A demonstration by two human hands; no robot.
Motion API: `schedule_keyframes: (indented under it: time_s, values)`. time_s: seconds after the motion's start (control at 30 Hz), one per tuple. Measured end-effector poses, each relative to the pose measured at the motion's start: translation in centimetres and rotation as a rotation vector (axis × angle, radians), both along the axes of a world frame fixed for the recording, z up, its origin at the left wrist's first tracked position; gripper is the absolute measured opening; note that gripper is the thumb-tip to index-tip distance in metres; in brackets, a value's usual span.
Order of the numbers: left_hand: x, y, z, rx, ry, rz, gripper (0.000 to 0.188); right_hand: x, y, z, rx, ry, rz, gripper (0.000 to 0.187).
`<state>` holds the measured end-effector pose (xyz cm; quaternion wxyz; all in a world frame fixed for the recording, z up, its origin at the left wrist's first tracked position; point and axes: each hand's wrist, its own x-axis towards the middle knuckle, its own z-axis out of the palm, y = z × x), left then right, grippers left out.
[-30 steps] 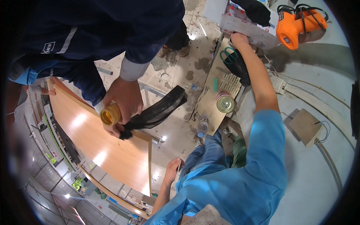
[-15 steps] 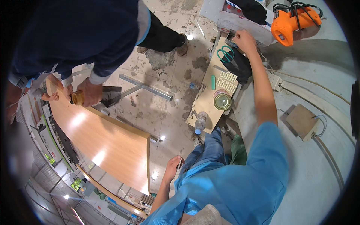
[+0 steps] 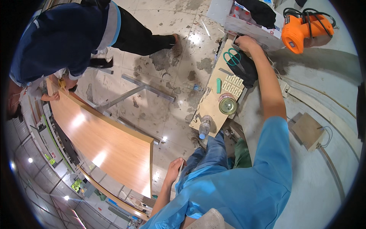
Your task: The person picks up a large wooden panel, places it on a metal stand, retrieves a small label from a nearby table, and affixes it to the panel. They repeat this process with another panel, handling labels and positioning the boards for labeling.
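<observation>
1) My shirt [image 3: 228,194] is soft, matt blue cloth, and my jeans [image 3: 214,150] are faded denim
2) I see glossy, smooth wood grain on the big panel [image 3: 110,145], throwing back lights
3) The narrow board [image 3: 202,105] looks like pale, matt wood
4) My scissors [image 3: 230,58] have green plastic handles, beside limp, dull black cloth [image 3: 247,74]
5) The can [image 3: 227,106] has a shiny metal lid; the bottle [image 3: 205,124] is clear plastic
6) Smooth orange plastic covers the power tool [image 3: 292,36]
7) The metal bars [image 3: 157,93] look greyish, over shiny, rough-stained floor tiles [image 3: 152,118]
</observation>
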<state>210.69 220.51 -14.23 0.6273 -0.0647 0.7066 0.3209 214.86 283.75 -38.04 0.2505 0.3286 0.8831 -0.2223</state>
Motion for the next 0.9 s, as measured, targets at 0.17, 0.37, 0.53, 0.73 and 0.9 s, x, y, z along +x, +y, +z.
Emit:
schedule_keyframes:
  time_s: [0.17, 0.37, 0.53, 0.73, 0.9]
  values:
    - [0.3, -0.5, -0.5, -0.012, 0.004, 0.039, 0.042, 0.3, -0.1, -0.2, 0.075, 0.047, 0.136, 0.034]
    - [0.5, -1.0, -1.0, -0.026, 0.011, -0.012, 0.042, 2.0, -1.3, 0.1, 0.155, 0.304, -0.2, 0.028]
    - [-0.1, -1.5, -1.0, 0.003, 0.031, -0.025, 0.043, 3.3, -1.2, 1.9, 0.163, 0.58, -0.408, 0.021]
    - [-1.6, 1.9, 1.7, 0.173, 0.066, 0.144, 0.045, 1.5, -9.5, 10.4, -0.656, 1.142, -1.069, 0.015]
    - [-3.0, 3.7, 6.8, 0.359, 0.258, 0.3, 0.028, -3.8, -26.0, 20.0, -1.151, 1.062, -1.046, 0.012]
